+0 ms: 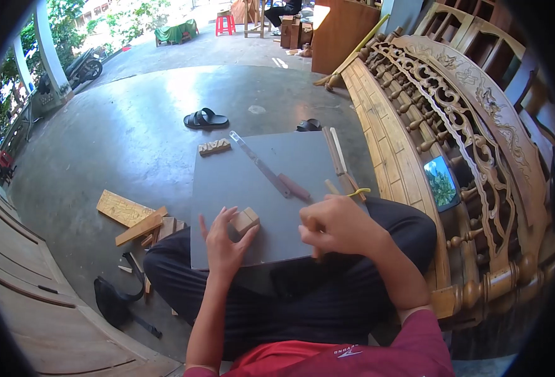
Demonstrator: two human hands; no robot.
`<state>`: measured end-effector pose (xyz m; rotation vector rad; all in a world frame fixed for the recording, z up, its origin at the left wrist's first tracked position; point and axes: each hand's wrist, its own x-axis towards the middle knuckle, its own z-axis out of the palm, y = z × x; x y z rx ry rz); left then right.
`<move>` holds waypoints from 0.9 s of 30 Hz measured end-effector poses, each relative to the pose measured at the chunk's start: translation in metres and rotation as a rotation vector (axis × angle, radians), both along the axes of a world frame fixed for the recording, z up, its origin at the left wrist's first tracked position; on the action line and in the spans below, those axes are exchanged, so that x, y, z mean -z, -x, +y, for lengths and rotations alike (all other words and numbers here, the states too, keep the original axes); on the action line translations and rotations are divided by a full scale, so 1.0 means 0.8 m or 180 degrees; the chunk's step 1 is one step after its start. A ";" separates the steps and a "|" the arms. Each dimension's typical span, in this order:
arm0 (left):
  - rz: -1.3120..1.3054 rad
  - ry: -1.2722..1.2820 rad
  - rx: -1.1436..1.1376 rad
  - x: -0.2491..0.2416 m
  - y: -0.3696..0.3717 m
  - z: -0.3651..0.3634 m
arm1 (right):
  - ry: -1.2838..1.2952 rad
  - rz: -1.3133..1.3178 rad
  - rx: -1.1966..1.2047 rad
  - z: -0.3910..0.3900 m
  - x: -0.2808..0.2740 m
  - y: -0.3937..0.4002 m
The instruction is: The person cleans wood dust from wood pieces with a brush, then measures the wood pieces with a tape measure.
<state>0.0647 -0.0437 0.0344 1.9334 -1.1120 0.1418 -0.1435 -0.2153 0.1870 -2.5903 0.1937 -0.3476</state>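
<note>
My left hand [225,242] rests at the near left of a grey board [227,182], its thumb and fingers spread around a small wooden block [245,220]. At the board's near right, my right hand [337,226] is closed around a brown wooden piece [316,252], mostly hidden in the fist. A saw-like metal blade [258,161] with a reddish-brown handle [294,187] lies across the middle of the board. Carved wooden letters [214,147] sit at its far left corner. Wooden sticks [338,151] lie along the right edge, near a yellow loop [359,192].
Wood offcuts [126,209] and a black bag [115,301] lie on the floor at left. Black sandals [206,119] are beyond the board. Carved furniture [453,100] fills the right, with a tablet-like screen [440,182] against it. Another person [282,12] is far back.
</note>
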 end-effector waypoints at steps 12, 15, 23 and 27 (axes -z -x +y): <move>-0.0042 0.0049 -0.0105 -0.015 0.007 0.003 | -0.0561 -0.0183 0.0030 0.022 -0.016 -0.010; -0.0147 -0.0006 -0.0015 -0.008 0.004 0.003 | -0.0085 -0.0004 -0.0027 0.017 0.005 -0.007; -0.0071 -0.0051 0.0021 -0.009 0.002 0.001 | -0.0500 0.0000 0.0081 0.023 -0.013 -0.011; -0.0079 -0.0098 0.0009 0.000 0.002 0.004 | -0.0185 0.0462 -0.0024 0.018 -0.005 -0.004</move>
